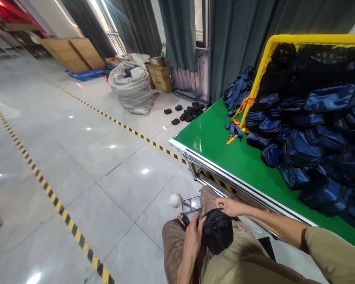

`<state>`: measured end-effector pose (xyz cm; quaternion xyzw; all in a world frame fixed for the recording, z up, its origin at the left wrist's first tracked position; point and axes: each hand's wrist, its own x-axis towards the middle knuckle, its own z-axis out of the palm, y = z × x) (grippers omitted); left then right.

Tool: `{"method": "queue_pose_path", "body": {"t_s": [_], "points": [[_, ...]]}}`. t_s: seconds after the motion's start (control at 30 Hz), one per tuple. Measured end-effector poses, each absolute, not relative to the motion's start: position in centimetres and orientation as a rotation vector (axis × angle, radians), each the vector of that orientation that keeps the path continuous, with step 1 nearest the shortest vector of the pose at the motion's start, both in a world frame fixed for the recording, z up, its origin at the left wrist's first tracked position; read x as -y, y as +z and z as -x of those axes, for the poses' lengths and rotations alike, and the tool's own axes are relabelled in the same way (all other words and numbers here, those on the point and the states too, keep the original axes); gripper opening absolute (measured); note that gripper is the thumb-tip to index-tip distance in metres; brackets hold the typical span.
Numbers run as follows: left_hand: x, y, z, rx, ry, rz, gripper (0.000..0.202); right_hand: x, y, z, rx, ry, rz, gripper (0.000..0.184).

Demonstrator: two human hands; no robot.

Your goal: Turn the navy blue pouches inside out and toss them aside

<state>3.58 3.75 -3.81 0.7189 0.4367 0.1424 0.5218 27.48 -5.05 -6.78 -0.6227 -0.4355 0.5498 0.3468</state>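
A small black pouch (218, 232) rests on my lap, against my shirt. My left hand (193, 230) grips its left edge with bent fingers. At the pouch's upper right rim, my right hand (229, 206) is closed in a pinch on the edge. What exactly lies between those fingertips is too small to make out. Several blue and black bags (303, 148) are heaped on the green table (205, 124) to my right.
A yellow-framed crate (262, 79) holds more bags, beside blue straps (239, 88) and an orange strap (244, 112). Several small black pouches (191, 112) lie on the floor near a big white sack (131, 86). The table's metal edge (225, 169) runs close to my right arm.
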Motion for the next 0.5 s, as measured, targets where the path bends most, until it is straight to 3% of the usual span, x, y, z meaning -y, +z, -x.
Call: {"method": "queue_pose_path", "body": {"t_s": [0.13,0.27,0.4,0.5], "points": [[-5.0,-4.1,-3.3,-0.992,0.227,-1.697,0.047,5.6,-6.4,-28.1,1.253,1.195,1.688,0.025],[-5.4,-5.1,-3.0,-1.049,0.29,-1.849,0.034,6.1,-6.5,-27.7,1.575,0.961,1.686,0.009],[-4.2,-6.4,-3.2,-1.108,0.331,-1.867,0.048,6.4,-5.7,-27.8,1.795,0.924,1.737,0.031],[-3.1,-6.7,-3.2,-1.143,0.36,-1.808,0.049,6.7,-4.3,-28.4,1.885,0.92,1.806,0.036]]}}
